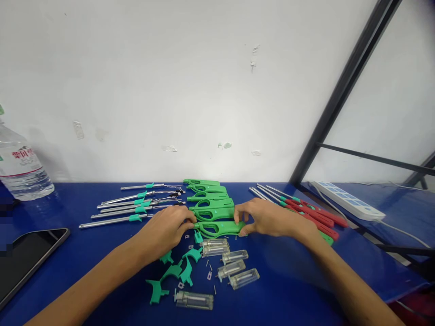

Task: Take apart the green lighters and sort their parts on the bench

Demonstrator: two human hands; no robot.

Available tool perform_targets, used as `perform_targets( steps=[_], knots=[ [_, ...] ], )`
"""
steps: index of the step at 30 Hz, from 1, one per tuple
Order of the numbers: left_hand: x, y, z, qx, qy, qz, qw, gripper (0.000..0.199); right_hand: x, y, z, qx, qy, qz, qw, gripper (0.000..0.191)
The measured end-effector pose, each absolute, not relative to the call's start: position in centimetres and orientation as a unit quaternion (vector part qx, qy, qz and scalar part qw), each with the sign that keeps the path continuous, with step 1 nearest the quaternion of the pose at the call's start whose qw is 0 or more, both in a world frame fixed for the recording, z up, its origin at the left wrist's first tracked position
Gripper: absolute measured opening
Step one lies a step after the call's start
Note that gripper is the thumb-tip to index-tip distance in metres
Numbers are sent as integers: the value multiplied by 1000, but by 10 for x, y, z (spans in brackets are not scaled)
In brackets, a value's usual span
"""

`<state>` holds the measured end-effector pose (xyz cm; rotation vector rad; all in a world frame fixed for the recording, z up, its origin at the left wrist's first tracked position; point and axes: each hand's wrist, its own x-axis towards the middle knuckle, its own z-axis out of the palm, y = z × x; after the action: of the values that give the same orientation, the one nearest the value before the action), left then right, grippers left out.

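My left hand [171, 225] pinches the left end of the nearest green lighter casing [220, 226]. At its right end, the thumb and fingers of my right hand [257, 218] close on the same casing. Behind it lie several more green casings [207, 195] in a stacked row. Left of these are several metal lighter tubes [115, 218] with teal clips and thin wires. Closer to me lie several teal triggers [173, 270], clear fuel tanks [233, 269], small screws [215, 290] and little metal pieces [210, 275]. My left fingertips are partly hidden.
Lighters with red handles [317, 217] lie at the right. Beyond them are a white power strip [350, 201] with cables and a dark metal frame [335, 108]. A water bottle [25, 174] and a phone [29, 256] are at the left of the blue table [282, 280].
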<state>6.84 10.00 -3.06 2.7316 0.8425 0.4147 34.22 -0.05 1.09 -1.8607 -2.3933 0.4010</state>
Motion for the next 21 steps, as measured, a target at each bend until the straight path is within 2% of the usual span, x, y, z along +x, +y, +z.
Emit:
perform_targets(
  steps=[21],
  knots=[
    [67, 100, -31, 935, 303, 134, 125, 24, 339, 0, 9, -581, -799, 142, 65, 24]
  ],
)
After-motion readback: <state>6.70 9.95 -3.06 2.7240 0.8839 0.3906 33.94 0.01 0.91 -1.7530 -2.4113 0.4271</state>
